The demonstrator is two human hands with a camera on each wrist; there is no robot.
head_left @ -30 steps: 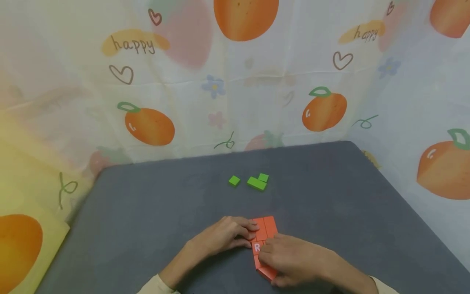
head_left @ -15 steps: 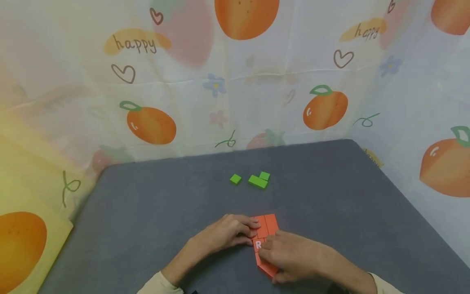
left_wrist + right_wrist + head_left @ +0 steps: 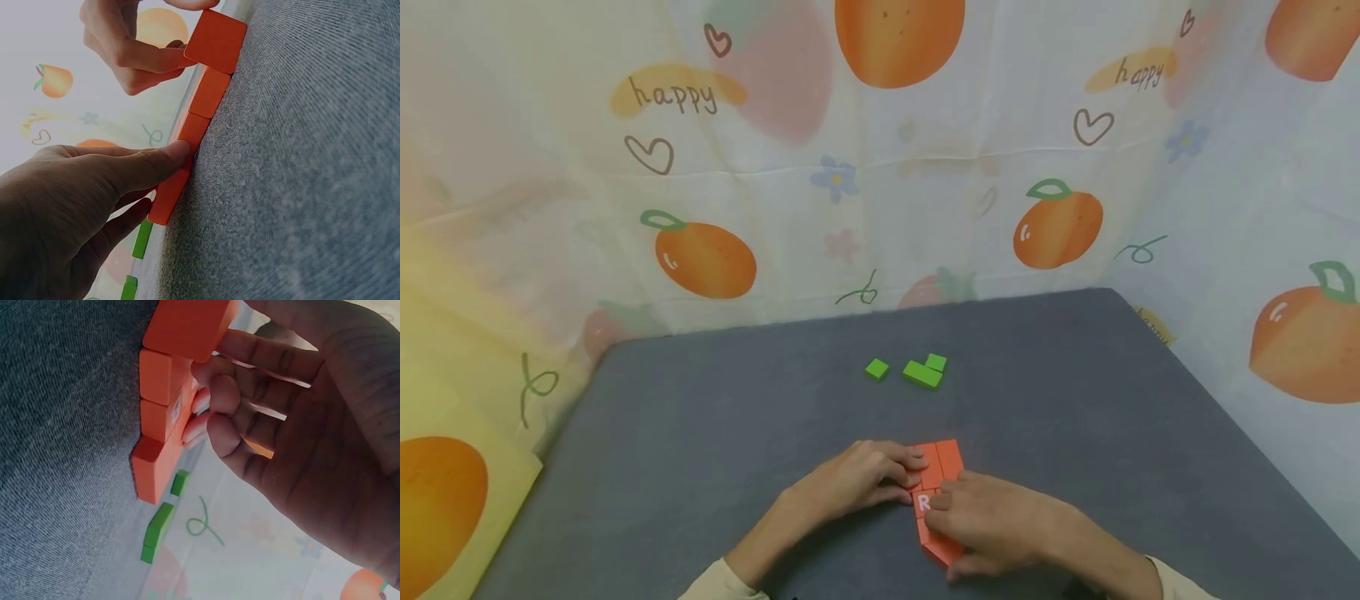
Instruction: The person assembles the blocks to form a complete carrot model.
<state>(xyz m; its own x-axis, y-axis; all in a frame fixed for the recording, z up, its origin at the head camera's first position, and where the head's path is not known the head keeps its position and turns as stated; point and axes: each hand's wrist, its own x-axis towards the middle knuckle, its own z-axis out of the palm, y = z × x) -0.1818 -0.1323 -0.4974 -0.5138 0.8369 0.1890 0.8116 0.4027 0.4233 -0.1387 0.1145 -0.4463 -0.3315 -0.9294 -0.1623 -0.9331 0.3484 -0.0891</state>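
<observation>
Orange-red wooden blocks (image 3: 931, 467) lie side by side on the table, forming one flat group. One small block (image 3: 923, 503) carries a white letter R. My left hand (image 3: 867, 475) is at the group's left side, its thumb pressing the block edge and its fingertips resting on top. From the right, my right hand (image 3: 1000, 525) pinches the nearest orange block (image 3: 215, 40) between thumb and fingers. That block touches the row, as the right wrist view shows too. The right hand covers part of the group in the head view.
Farther back on the grey table (image 3: 737, 417) lie a small green block (image 3: 877, 370) on its own and a longer green block (image 3: 922, 374) against another small green one (image 3: 936, 362). A fruit-patterned curtain (image 3: 880, 208) hangs along the table's back and sides.
The view shifts slightly with the head. Both hands stay at the orange blocks, and the arrangement looks the same.
</observation>
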